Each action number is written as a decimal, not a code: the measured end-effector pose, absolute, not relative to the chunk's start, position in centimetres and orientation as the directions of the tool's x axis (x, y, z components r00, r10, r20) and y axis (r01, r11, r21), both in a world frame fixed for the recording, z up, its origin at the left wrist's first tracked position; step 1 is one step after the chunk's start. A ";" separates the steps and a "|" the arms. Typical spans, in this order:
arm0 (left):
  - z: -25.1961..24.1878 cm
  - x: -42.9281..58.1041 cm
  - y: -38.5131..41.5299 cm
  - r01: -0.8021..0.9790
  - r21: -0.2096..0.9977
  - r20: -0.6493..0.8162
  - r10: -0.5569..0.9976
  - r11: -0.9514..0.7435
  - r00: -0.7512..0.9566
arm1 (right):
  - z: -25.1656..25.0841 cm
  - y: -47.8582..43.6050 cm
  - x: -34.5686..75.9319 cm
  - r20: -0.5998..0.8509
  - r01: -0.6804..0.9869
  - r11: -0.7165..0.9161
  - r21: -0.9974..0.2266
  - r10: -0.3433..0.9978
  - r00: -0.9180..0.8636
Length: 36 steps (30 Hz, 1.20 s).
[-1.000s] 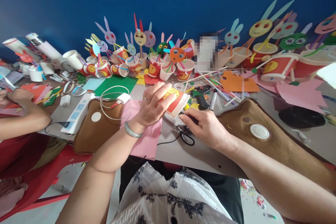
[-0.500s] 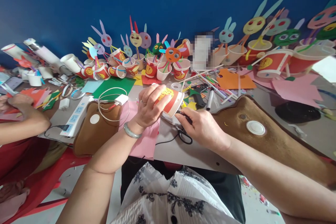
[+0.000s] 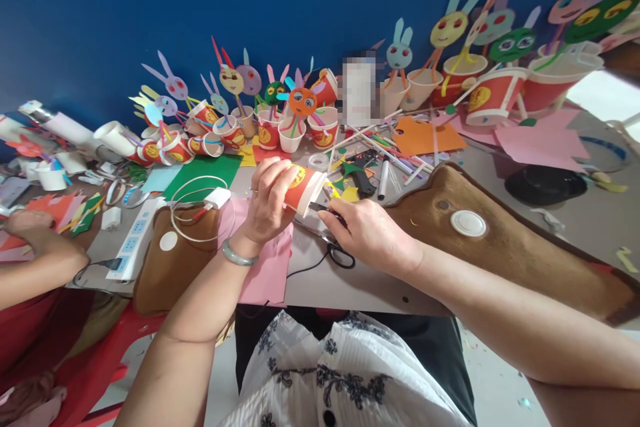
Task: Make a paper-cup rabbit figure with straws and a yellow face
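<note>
My left hand (image 3: 267,203) is closed round a red paper cup (image 3: 304,187) with a yellow emblem. The cup is tipped on its side above the table, its white mouth facing right. My right hand (image 3: 367,233) sits just right of the cup. Its fingers pinch a small dark thing (image 3: 323,209) at the cup's mouth, and I cannot make out what it is. Black-handled scissors (image 3: 340,255) lie on the table under my right hand. A sheet of pink paper (image 3: 267,267) hangs over the table edge below my left wrist.
Several red and white cups with paper rabbit heads (image 3: 300,103) line the back against the blue wall. A black glue gun (image 3: 363,177), straws and coloured paper lie mid-table. Two brown plush pads (image 3: 500,247) flank me, with a white power strip (image 3: 135,237). Another person's arm (image 3: 40,260) rests at the left.
Both hands and the cup have shifted left and a little away from me. My right hand's fingertips have come closer to the cup's mouth. The view has swung to the right.
</note>
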<state>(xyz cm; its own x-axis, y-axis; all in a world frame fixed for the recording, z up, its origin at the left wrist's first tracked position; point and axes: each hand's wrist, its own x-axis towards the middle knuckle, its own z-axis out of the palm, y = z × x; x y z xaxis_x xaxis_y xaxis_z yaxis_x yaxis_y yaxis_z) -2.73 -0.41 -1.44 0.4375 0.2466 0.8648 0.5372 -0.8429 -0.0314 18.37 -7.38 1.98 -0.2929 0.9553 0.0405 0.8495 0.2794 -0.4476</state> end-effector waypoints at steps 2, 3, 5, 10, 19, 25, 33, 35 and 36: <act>-1.5 -2.8 -0.5 0.558 -0.048 0.856 0.254 -0.828 0.450 | 2.3 -7.4 18.4 0.009 0.869 0.268 -0.415 0.957 -0.291; -1.6 -2.8 -0.5 0.571 -0.056 0.853 0.258 -0.819 0.454 | 2.5 -7.4 18.3 -0.010 0.880 0.261 -0.396 0.957 -0.289; -1.7 -2.8 -0.5 0.582 -0.068 0.857 0.251 -0.811 0.450 | 2.8 -7.5 18.3 -0.050 0.899 0.250 -0.360 0.957 -0.286; -1.8 -2.7 -0.6 0.591 -0.085 0.880 0.218 -0.802 0.422 | 3.2 -7.5 18.2 -0.110 0.919 0.251 -0.304 0.949 -0.296; -1.4 -2.3 -1.1 0.632 -0.215 0.885 0.125 -0.745 0.449 | 3.0 -7.7 18.1 -0.100 0.927 0.245 -0.284 0.954 -0.283; -1.6 -2.3 -1.3 0.609 -0.218 0.897 0.090 -0.762 0.433 | 3.1 -7.4 18.3 -0.103 0.878 0.263 -0.399 0.939 -0.328; -2.0 -2.7 -1.2 0.626 -0.129 0.908 0.161 -0.769 0.386 | 2.8 -6.9 18.6 -0.044 0.755 0.237 -0.612 0.942 -0.332; -2.1 -2.8 -1.2 0.633 -0.140 0.906 0.159 -0.761 0.392 | 2.7 -7.2 18.5 -0.042 0.837 0.266 -0.479 0.945 -0.324; -2.1 -2.8 -1.2 0.646 -0.144 0.904 0.167 -0.749 0.395 | 2.7 -7.3 18.4 -0.043 0.863 0.286 -0.416 0.942 -0.333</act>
